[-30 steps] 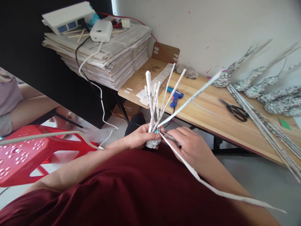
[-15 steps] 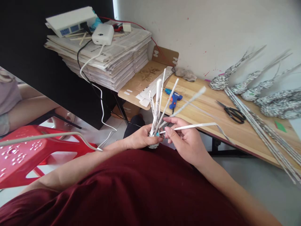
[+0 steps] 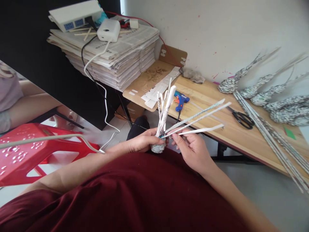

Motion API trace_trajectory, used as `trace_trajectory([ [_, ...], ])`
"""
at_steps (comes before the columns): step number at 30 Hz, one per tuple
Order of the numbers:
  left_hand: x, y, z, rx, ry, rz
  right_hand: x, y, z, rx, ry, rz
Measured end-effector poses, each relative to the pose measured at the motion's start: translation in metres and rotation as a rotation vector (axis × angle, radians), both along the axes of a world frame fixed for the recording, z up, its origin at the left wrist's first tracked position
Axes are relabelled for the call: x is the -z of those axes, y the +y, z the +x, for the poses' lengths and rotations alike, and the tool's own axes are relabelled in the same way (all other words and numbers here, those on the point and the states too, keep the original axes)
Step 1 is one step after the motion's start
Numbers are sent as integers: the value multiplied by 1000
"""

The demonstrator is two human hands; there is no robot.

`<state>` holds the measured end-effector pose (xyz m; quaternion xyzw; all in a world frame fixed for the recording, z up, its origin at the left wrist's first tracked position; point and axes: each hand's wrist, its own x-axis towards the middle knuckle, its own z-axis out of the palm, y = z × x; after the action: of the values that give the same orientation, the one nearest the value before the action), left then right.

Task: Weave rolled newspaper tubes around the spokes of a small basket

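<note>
My left hand (image 3: 147, 140) is closed around the side of a small woven newspaper basket (image 3: 158, 148), held against the front of the dark red shirt. Several rolled paper strips (image 3: 166, 109) stand up from its rim, and others slant out to the right. My right hand (image 3: 193, 146) pinches a white paper strip (image 3: 202, 130) between thumb and fingers at the basket's right edge. A bit of blue shows inside the basket by the left thumb. The fingers of my left hand behind the basket are partly hidden.
On the wooden table (image 3: 210, 93) lie a blue glue gun (image 3: 181, 100), black-handled scissors (image 3: 241, 119), long paper rods (image 3: 267, 138) and woven pieces (image 3: 228, 85). A newspaper stack (image 3: 130, 58) bears a power strip (image 3: 77, 17). A red stool (image 3: 36, 151) and a seated person's legs (image 3: 41, 100) are at left.
Two upright strips have swung down to the right beside the pinched strip. The thick strip now leans right. My right hand stays close to the basket; the view has shifted slightly.
</note>
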<state>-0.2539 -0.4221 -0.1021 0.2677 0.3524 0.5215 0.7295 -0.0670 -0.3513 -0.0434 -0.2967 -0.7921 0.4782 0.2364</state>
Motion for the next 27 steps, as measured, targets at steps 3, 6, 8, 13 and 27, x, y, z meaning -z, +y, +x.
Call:
trace_trajectory([
  [3, 6, -1, -1, -21, -140, -46, 1, 0, 6, -13, -52, 130],
  [6, 10, -1, -2, -8, -211, -53, -2, -1, 9, -40, -52, 220],
  [8, 12, -1, -2, 0, -238, -50, -4, -2, 9, -38, -61, 215],
  [13, 11, 0, 3, 8, -218, -29, -3, -3, 4, 43, -111, 6],
  [27, 15, 0, 3, -13, -254, -38, 0, -6, 3, 27, -55, 3],
])
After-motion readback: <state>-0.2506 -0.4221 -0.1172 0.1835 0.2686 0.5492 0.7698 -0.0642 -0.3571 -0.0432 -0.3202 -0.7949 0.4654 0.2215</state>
